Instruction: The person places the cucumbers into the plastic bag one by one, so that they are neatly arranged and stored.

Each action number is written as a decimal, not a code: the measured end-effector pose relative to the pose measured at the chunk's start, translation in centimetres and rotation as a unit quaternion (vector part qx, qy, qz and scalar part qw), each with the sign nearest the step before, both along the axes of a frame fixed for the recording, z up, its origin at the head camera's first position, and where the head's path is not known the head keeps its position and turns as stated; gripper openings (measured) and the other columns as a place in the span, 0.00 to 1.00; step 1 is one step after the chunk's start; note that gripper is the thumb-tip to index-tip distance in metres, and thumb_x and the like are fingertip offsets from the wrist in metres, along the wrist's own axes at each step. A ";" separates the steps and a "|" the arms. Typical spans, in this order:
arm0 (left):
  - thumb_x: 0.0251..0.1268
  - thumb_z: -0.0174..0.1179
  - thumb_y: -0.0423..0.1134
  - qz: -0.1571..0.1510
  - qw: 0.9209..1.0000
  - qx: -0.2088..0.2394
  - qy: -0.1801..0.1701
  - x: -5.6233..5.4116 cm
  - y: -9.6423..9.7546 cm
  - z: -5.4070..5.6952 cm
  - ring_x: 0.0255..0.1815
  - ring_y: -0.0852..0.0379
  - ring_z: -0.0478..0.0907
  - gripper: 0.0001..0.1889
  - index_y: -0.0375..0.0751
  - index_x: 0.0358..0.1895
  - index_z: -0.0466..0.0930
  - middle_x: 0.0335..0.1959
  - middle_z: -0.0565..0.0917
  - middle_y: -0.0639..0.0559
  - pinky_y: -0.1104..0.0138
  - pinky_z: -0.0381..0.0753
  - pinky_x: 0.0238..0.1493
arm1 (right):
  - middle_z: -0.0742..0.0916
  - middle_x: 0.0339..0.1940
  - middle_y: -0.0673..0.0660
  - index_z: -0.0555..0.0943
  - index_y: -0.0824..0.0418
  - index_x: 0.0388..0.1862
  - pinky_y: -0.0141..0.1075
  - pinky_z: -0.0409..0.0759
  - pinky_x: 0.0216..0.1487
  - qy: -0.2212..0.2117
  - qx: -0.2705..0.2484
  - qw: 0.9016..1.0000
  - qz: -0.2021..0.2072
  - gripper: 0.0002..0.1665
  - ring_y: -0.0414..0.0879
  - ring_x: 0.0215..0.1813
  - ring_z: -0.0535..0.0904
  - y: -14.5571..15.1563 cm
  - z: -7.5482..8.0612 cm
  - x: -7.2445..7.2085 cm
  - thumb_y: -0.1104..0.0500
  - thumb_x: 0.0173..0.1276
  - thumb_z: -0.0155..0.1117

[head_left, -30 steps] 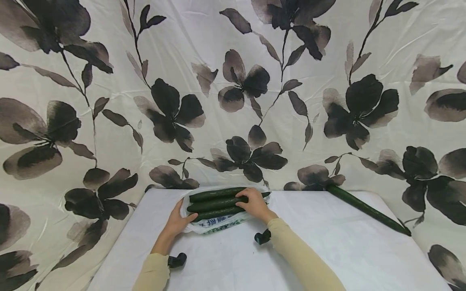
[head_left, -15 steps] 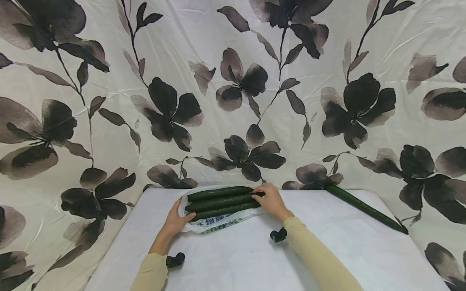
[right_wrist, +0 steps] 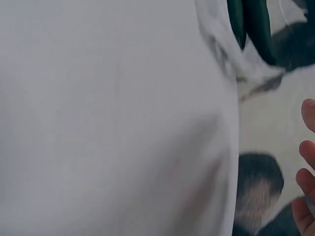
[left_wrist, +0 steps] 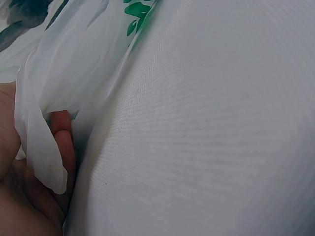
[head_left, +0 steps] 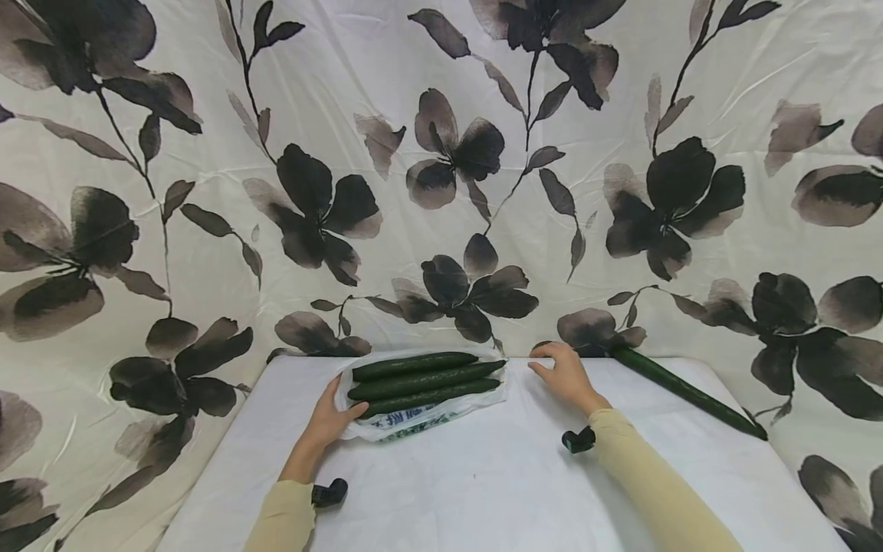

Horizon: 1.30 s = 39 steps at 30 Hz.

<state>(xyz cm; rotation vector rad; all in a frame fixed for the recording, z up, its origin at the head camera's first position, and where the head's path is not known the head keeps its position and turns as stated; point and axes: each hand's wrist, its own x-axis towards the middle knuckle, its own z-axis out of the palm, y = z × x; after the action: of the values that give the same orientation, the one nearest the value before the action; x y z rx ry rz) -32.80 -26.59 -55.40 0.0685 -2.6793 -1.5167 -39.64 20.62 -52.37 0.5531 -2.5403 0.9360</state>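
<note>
Three dark green cucumbers [head_left: 428, 381] lie side by side in a white plastic bag [head_left: 414, 424] with blue and green print, near the table's far edge. My left hand [head_left: 329, 416] holds the bag's left end, thumb on the near side. In the left wrist view, a fold of the plastic bag [left_wrist: 44, 157] passes between thumb and curled fingers [left_wrist: 66, 147]. To the right of the bag, my right hand [head_left: 567, 379] is over the table with fingers loosely bent and nothing in it. Its fingertips [right_wrist: 306, 181] show at the edge of the right wrist view.
Another long cucumber [head_left: 690, 392] lies slantwise along the right side of the white table [head_left: 476, 491]. A cloth with dark flowers [head_left: 455, 153] hangs behind the table's far edge. Each wrist bears a small black camera [head_left: 329, 493].
My right hand has let go of the cucumbers and moved right, off the bag. The left hand has stayed at the bag's left end. The cucumbers' right tips are now uncovered.
</note>
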 end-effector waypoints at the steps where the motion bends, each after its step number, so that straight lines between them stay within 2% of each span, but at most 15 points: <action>1: 0.61 0.68 0.45 0.001 1.000 -0.001 0.000 0.0 0.0 0.1 0.75 0.34 0.46 0.50 0.39 0.78 0.44 0.76 0.51 0.35 0.41 0.48 0.70 | 0.87 0.44 0.57 0.87 0.63 0.43 0.54 0.71 0.56 -0.004 0.000 1.000 -0.005 0.12 0.57 0.52 0.78 0.8 -0.1 -0.1 0.60 0.61 0.72; 8: 0.60 0.69 0.43 0.006 1.000 -0.003 0.000 -0.1 -0.1 0.2 0.74 0.33 0.47 0.49 0.39 0.78 0.45 0.75 0.52 0.33 0.41 0.48 0.70 | 0.83 0.50 0.63 0.85 0.64 0.48 0.61 0.66 0.58 -0.027 0.002 0.999 -0.047 0.15 0.63 0.55 0.74 6.6 -0.6 0.2 0.59 0.63 0.70; 16: 0.60 0.69 0.42 0.006 1.000 0.000 0.010 -0.3 -0.4 -0.1 0.74 0.34 0.47 0.49 0.39 0.78 0.45 0.75 0.53 0.34 0.42 0.47 0.71 | 0.80 0.53 0.70 0.84 0.65 0.50 0.67 0.61 0.56 -0.022 0.042 0.993 -0.107 0.18 0.70 0.58 0.70 11.8 -1.5 1.0 0.58 0.63 0.69; 23: 0.60 0.69 0.43 0.008 1.000 0.005 0.002 -0.2 -0.2 -0.1 0.74 0.34 0.47 0.49 0.39 0.78 0.45 0.75 0.52 0.34 0.42 0.47 0.71 | 0.75 0.58 0.74 0.79 0.66 0.56 0.69 0.61 0.51 -0.024 0.071 0.983 -0.170 0.24 0.73 0.58 0.68 14.9 -1.1 2.6 0.57 0.63 0.69; 28: 0.60 0.69 0.43 0.007 1.000 0.005 -0.003 -0.2 -0.1 -0.2 0.74 0.34 0.47 0.49 0.39 0.78 0.45 0.75 0.52 0.34 0.42 0.47 0.71 | 0.74 0.59 0.76 0.76 0.68 0.59 0.68 0.61 0.48 -0.052 0.069 0.975 -0.203 0.28 0.75 0.57 0.67 16.9 -1.0 3.3 0.56 0.63 0.68; 39: 0.60 0.69 0.43 0.005 1.000 0.005 -0.001 -0.1 0.3 -0.2 0.74 0.34 0.47 0.49 0.40 0.78 0.46 0.75 0.53 0.34 0.41 0.46 0.71 | 0.74 0.57 0.78 0.73 0.70 0.60 0.67 0.62 0.46 -0.091 0.057 0.967 -0.230 0.30 0.75 0.56 0.68 19.2 -1.2 4.5 0.53 0.65 0.65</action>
<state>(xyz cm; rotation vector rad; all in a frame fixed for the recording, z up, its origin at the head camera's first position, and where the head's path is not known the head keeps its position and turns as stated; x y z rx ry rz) -32.93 -26.33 -55.58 0.0844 -2.6682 -1.5287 -35.11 39.82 -53.61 -0.1056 -2.7197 0.6964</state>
